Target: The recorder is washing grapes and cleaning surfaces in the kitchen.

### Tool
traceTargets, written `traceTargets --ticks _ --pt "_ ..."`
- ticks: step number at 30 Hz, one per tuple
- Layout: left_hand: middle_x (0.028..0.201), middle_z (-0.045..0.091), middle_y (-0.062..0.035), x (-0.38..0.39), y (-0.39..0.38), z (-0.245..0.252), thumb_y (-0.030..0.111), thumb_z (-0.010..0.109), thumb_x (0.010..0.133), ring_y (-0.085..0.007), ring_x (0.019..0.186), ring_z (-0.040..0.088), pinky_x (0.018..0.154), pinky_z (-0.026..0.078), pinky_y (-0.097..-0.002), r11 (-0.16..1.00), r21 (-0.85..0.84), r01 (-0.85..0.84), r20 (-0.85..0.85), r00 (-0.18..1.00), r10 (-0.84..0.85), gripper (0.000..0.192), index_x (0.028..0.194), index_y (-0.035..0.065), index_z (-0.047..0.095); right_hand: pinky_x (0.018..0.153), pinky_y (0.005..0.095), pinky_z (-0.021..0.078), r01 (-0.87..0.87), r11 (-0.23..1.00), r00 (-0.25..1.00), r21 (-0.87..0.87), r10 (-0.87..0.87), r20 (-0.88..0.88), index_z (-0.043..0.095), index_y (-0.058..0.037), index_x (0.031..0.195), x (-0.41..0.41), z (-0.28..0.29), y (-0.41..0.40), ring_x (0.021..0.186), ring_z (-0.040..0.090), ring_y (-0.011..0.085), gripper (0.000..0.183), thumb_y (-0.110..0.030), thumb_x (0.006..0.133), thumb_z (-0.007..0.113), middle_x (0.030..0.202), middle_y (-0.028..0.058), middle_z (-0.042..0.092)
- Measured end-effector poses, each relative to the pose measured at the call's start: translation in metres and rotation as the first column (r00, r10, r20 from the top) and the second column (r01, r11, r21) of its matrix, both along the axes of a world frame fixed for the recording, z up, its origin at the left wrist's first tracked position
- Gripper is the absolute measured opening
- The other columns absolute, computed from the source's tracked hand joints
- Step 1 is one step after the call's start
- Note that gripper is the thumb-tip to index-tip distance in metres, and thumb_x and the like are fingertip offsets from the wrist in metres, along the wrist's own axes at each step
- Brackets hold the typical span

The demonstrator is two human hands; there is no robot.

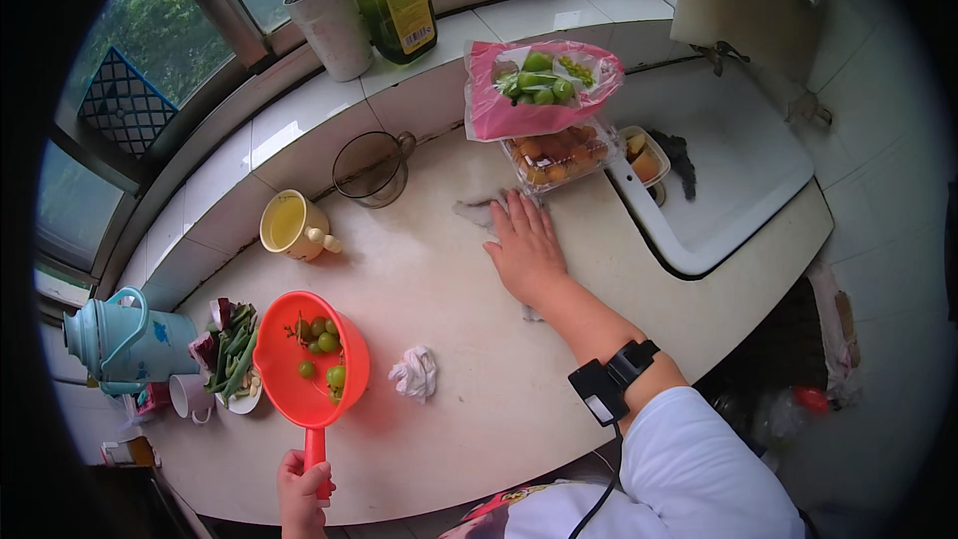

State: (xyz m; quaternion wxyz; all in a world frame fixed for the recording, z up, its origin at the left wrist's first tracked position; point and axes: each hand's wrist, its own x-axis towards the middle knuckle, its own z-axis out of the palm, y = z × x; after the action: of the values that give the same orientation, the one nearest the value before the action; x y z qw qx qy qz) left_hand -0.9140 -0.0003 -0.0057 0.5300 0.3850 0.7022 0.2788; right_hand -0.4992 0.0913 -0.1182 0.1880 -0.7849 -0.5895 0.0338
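Note:
My left hand (pixel 303 480) grips the handle of a red plastic water ladle (pixel 281 374). Several green grapes (pixel 323 337) lie in its bowl, some on a bit of stem. Whether the ladle touches the counter I cannot tell. Palm down, my right hand (pixel 528 247) lies flat on a grey cloth (pixel 479 211), which shows past the fingertips and by the wrist. Just beyond those fingers is a clear plastic box of orange-brown round fruit (pixel 561 153). A pink and clear bag of green grapes (pixel 542 90) sits against it. Right of the ladle lies a crumpled white tissue (pixel 414 374).
A yellow mug (pixel 292 224) and a glass mug (pixel 370 168) stand by the tiled ledge. At left are a blue kettle-like jug (pixel 135 340), a plate of vegetables (pixel 233 352) and a pale cup (pixel 191 398). A white sink (pixel 718 135) is at right; a green bottle (pixel 393 0) stands on the ledge.

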Motion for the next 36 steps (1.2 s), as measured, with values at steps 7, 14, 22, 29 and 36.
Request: traceTargets --ticks 7,14,22,29,36 --pt "0.064 0.052 -0.0046 0.006 -0.009 0.004 0.007 0.066 0.068 -0.0128 0.047 0.05 0.044 0.044 -0.0245 0.999 -0.04 0.037 0.034 0.999 -0.035 0.024 0.082 0.005 0.047 0.103 0.0386 0.0263 0.258 0.959 0.96 0.119 -0.269 0.083 0.041 -0.0057 0.126 0.158 -0.024 -0.095 0.125 0.032 0.029 0.039 -0.022 0.091 0.039 0.133 0.0158 0.037" --pt "0.064 0.052 -0.0034 -0.023 -0.032 0.02 0.01 0.066 0.069 -0.0112 0.048 0.05 0.045 0.043 -0.0224 1.0 -0.027 0.01 0.031 0.999 -0.009 0.025 0.084 0.0066 0.046 0.079 0.0371 0.0459 0.181 0.874 0.975 0.45 -0.1 -0.198 0.054 -0.0014 0.107 0.032 0.054 -0.119 0.093 0.054 0.0335 0.023 -0.012 0.089 0.045 0.105 0.0174 0.055" --pt "0.064 0.051 -0.0027 -0.035 -0.035 0.039 0.01 0.065 0.069 -0.0104 0.048 0.049 0.045 0.041 -0.0211 0.999 0.022 0.045 -0.007 0.999 -0.045 0.024 0.084 0.0068 0.046 0.095 0.0394 0.0353 -0.741 0.577 0.564 0.343 0.813 -0.148 0.054 -0.0085 0.112 -0.155 -0.008 -0.202 0.114 0.046 0.0245 0.032 -0.014 0.081 0.051 0.126 0.0113 0.046" --pt "0.065 0.051 -0.0026 -0.034 -0.053 0.045 0.011 0.066 0.068 -0.0101 0.049 0.049 0.045 0.041 -0.0212 1.0 0.021 -0.018 -0.039 0.999 0.019 0.025 0.084 0.0067 0.047 0.106 0.0426 0.0191 -0.105 0.993 0.985 0.057 0.096 0.144 0.048 -0.0111 0.123 0.027 -0.024 -0.147 0.129 0.028 0.0242 0.036 -0.017 0.087 0.045 0.136 0.0086 0.036" --pt "0.066 0.052 -0.0017 0.019 0.011 0.031 0.013 0.071 0.066 -0.0096 0.052 0.05 0.045 0.04 -0.0209 0.962 0.04 0.272 -0.021 0.962 -0.271 0.028 0.082 0.0059 0.049 0.088 0.037 0.0424 0.31 0.888 0.935 0.339 -0.349 0.059 0.053 -0.0037 0.112 0.146 0.036 -0.195 0.106 0.051 0.0334 0.025 -0.008 0.089 0.043 0.118 0.0176 0.051"
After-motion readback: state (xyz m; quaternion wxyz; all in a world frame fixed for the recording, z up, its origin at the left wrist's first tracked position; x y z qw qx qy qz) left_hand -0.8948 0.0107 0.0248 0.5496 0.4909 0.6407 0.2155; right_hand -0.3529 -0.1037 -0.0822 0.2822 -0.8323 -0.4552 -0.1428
